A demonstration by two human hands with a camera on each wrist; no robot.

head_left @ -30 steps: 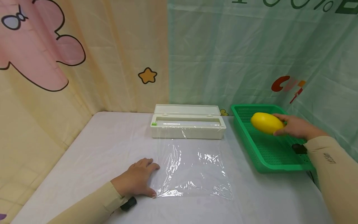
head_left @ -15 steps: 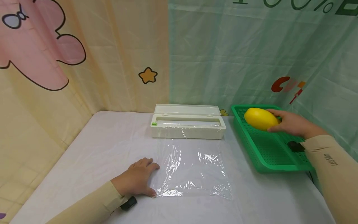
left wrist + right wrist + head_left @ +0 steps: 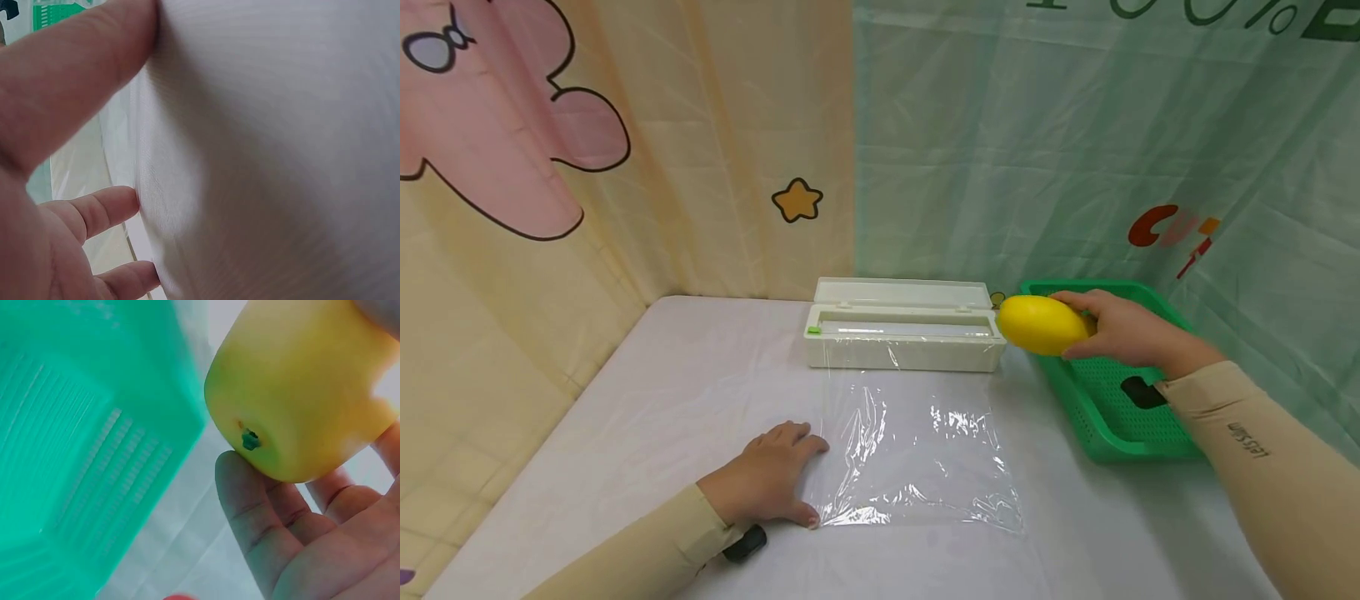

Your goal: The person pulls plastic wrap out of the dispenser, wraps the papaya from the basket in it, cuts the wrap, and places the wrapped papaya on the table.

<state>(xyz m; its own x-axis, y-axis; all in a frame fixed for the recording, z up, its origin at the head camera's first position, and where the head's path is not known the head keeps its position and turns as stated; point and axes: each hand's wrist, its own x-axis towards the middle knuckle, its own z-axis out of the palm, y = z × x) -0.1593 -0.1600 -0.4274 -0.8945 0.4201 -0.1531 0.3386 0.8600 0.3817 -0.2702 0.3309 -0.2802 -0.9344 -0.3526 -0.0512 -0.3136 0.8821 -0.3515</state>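
Note:
My right hand [image 3: 1120, 333] grips a smooth yellow mango [image 3: 1043, 325] by its right end, thumb on the near side. It is held up over the left rim of the green basket [image 3: 1093, 437], beside the cling film box. The right wrist view shows the stem end of the mango [image 3: 294, 387], with a small green stub, and the fingers beneath it. My left hand [image 3: 763, 475] rests on the white table with fingers spread, thumb and index at the left edge of a clear sheet of cling film [image 3: 917, 450]. Its fingertips press the cloth in the left wrist view.
The white cling film box [image 3: 906, 354] stands at the back of the table, lid [image 3: 902, 293] raised. The film runs from it toward the front. A green slider [image 3: 813, 331] sits at its left end. Printed curtains [image 3: 737, 150] hang behind the table.
My right hand has carried the mango leftward, from over the inside of the basket to its left rim. The left hand, the film and the box have stayed put.

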